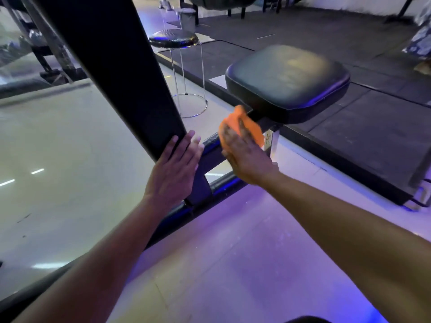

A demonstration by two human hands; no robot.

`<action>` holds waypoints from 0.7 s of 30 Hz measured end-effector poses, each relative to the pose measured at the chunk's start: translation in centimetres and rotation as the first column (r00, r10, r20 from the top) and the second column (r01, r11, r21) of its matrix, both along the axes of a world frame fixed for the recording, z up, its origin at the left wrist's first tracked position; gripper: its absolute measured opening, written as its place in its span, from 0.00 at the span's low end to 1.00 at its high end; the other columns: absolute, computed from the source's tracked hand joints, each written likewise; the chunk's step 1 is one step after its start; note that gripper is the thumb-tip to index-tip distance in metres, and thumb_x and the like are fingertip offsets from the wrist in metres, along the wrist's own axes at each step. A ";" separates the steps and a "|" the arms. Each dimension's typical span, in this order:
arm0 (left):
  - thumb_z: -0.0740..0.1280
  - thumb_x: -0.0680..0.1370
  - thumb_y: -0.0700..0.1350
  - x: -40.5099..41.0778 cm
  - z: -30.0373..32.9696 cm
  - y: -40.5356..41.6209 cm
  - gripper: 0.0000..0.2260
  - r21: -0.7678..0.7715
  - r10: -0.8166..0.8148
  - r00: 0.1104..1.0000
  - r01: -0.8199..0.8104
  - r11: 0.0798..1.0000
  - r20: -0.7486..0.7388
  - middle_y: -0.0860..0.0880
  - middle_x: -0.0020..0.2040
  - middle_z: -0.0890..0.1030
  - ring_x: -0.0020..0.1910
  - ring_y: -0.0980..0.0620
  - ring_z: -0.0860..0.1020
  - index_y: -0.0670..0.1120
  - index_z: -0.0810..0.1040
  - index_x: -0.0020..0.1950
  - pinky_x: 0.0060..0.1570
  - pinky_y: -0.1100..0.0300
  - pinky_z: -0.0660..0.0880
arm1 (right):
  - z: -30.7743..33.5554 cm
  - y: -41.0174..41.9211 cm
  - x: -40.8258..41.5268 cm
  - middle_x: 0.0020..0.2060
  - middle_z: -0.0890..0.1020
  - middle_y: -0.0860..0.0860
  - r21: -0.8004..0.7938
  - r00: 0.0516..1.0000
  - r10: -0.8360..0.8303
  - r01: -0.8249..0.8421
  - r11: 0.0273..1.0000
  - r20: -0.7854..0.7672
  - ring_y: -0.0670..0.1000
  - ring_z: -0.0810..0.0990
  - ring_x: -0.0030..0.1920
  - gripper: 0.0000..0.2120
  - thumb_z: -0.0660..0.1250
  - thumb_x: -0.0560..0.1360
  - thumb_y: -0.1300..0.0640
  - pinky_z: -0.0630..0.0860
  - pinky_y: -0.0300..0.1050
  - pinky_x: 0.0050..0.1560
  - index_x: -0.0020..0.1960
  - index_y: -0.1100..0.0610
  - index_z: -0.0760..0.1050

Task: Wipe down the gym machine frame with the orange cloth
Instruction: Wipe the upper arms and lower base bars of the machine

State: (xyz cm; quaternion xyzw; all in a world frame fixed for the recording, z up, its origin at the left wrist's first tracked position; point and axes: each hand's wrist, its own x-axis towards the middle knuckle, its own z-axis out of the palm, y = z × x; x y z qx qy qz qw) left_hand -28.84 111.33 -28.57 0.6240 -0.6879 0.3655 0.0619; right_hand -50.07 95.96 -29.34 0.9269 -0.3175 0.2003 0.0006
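The gym machine frame (211, 145) is a black metal bar that runs from a lower rail up to a black padded seat (288, 81). My right hand (245, 157) presses the orange cloth (250, 127) flat onto this bar just below the seat. The cloth is crumpled and partly hidden under my fingers. My left hand (175, 166) lies flat, fingers apart, against the lower end of a long black back pad (121, 66) that slants up to the left. It holds nothing.
A round black stool (173, 38) on thin chrome legs stands behind the back pad. Dark rubber mats (373, 122) cover the floor to the right, pale tile lit purple lies below. The black base rail (163, 227) crosses diagonally under my arms.
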 end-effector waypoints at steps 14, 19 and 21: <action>0.64 0.85 0.41 -3.7 -6.6 -2.7 0.33 -0.097 0.133 0.969 -0.156 0.983 -0.209 0.46 0.88 0.59 0.88 0.47 0.54 0.43 0.55 0.89 0.86 0.44 0.45 | -0.2 -5.6 -1.5 0.89 0.59 0.52 -0.243 0.993 -0.057 0.080 0.967 0.100 0.57 0.58 0.88 0.24 0.53 0.92 0.45 0.58 0.55 0.86 0.86 0.48 0.65; 0.64 0.85 0.41 -3.9 -7.7 -3.5 0.34 -0.202 0.144 0.970 -0.183 0.962 -0.195 0.47 0.90 0.53 0.88 0.48 0.53 0.44 0.54 0.89 0.86 0.44 0.49 | -1.7 -3.5 0.2 0.89 0.58 0.54 -0.148 0.981 -0.046 0.074 0.986 0.187 0.62 0.49 0.89 0.25 0.54 0.92 0.49 0.50 0.59 0.88 0.87 0.53 0.64; 0.64 0.86 0.42 -3.7 -8.1 -3.4 0.33 -0.233 0.145 0.970 -0.189 0.954 -0.195 0.48 0.90 0.53 0.88 0.49 0.53 0.46 0.55 0.89 0.86 0.44 0.51 | -2.5 -3.2 -0.4 0.90 0.53 0.54 -0.194 0.992 0.058 -0.036 0.980 0.112 0.63 0.41 0.89 0.27 0.56 0.92 0.50 0.48 0.62 0.88 0.89 0.54 0.59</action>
